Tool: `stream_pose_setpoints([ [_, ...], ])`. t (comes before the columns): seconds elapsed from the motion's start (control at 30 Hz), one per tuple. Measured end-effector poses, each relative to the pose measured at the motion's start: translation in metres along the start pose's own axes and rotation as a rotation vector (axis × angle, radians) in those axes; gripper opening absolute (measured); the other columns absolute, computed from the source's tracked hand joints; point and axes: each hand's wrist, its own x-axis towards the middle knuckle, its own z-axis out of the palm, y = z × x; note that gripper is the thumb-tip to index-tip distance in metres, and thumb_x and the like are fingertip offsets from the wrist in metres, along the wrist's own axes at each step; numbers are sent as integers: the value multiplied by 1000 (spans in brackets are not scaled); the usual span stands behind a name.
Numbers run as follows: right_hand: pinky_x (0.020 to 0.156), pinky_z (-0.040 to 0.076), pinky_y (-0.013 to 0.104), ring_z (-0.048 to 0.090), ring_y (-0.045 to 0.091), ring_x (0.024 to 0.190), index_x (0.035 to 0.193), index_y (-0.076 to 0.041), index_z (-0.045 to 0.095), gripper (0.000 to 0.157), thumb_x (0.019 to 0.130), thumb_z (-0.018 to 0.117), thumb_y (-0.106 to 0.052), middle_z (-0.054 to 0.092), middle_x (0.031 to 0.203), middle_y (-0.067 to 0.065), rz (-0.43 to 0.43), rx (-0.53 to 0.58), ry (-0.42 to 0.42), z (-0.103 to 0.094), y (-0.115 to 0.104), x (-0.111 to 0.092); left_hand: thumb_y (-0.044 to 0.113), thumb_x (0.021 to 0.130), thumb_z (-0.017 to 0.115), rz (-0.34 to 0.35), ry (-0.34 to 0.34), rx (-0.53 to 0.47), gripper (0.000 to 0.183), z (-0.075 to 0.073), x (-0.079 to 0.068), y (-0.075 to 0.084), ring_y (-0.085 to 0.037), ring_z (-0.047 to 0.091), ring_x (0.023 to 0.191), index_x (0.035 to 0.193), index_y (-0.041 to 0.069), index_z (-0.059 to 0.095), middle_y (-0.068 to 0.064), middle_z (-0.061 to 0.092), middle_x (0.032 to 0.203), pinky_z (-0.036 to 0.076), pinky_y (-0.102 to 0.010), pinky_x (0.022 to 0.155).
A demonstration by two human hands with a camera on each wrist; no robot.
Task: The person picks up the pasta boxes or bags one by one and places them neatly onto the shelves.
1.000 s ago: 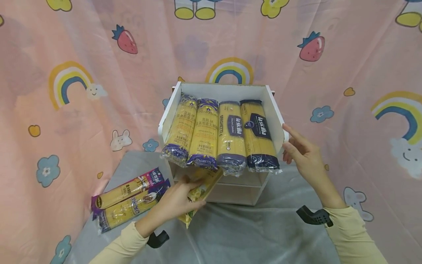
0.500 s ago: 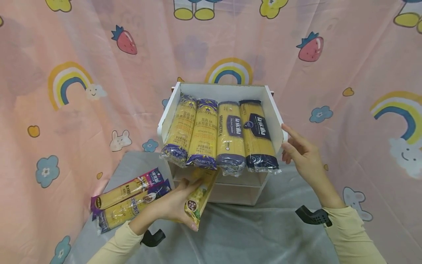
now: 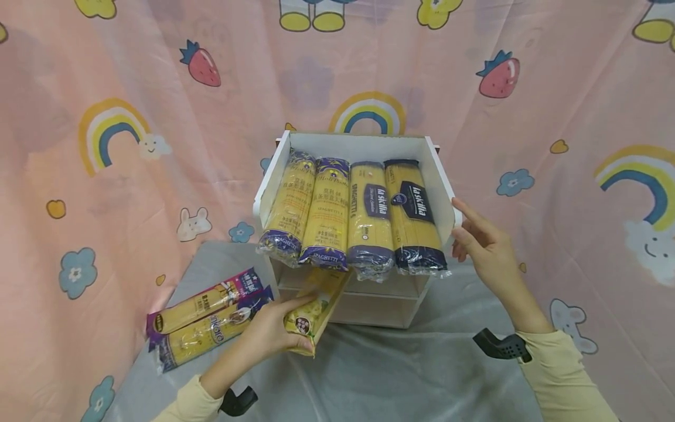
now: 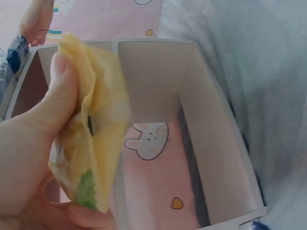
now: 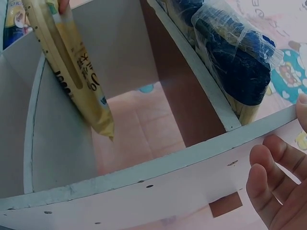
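Observation:
My left hand (image 3: pixel 266 334) grips the near end of a yellow pasta packet (image 3: pixel 320 310). The far end of this packet lies under the overhanging top tier of a white shelf (image 3: pixel 439 187), hidden in the head view. Seen from the right wrist, the packet (image 5: pixel 72 72) slants down inside the open frame, beside a divider (image 5: pixel 62 124). In the left wrist view, thumb and fingers wrap the crinkled end of the packet (image 4: pixel 103 105). My right hand (image 3: pixel 487 252) holds the front end of the top tier's right side panel between forefinger and thumb, other fingers curled.
Several spaghetti packs (image 3: pixel 324 211) lie side by side on the top tier, their ends jutting past its front. Left of the shelf, a purple-ended pasta pack (image 3: pixel 205 302) lies against a blue-ended one (image 3: pixel 213 331) on grey cloth (image 3: pixel 401 375). A pink patterned curtain (image 3: pixel 237 88) hangs behind.
My left hand has shifted left and back along the packet to its near end, and the packet has turned slightly. The right hand stays at the side panel.

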Motion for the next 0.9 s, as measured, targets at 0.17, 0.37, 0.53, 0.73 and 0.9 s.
stream_pose_setpoints([
  [0.17, 56, 51, 18, 57, 8, 60, 148, -25, 47, 51, 100, 57, -12, 56, 77, -10, 6, -4, 7, -1, 0, -1, 47, 55, 90, -46, 101, 7, 88, 10, -1, 1, -6, 53, 73, 135, 26, 62, -8, 73, 105, 43, -18, 61],
  [0.37, 56, 52, 18, 58, 8, 60, 148, -25, 48, 50, 100, 58, -12, 56, 76, -11, 4, -17, 14, 1, -2, -1, 42, 60, 90, -93, 300, 26, 71, 15, 1, 4, -15, 64, 82, 124, 23, 68, -6, 72, 105, 53, -27, 66],
  [0.53, 56, 52, 18, 58, 8, 60, 148, -26, 47, 50, 100, 57, -13, 56, 77, -10, 6, -17, 11, 1, -2, 0, 43, 68, 87, -145, 415, 45, 64, 16, 3, -4, -12, 54, 74, 121, 15, 68, -5, 64, 94, 45, -25, 61],
  [0.73, 57, 52, 18, 58, 7, 61, 149, -26, 46, 51, 101, 56, -14, 56, 80, -12, 19, -10, 11, 3, 0, -1, 39, 75, 83, -86, 471, 39, 65, 18, -2, -20, -7, 43, 71, 132, 16, 62, -2, 55, 96, 41, -21, 59],
  [0.9, 57, 52, 18, 58, 7, 61, 148, -25, 47, 50, 101, 56, -13, 56, 79, -11, 17, -5, 21, 4, 2, -1, 40, 77, 82, -71, 360, 15, 68, 16, -6, -32, -8, 39, 70, 138, 19, 59, -2, 50, 92, 37, -20, 56],
])
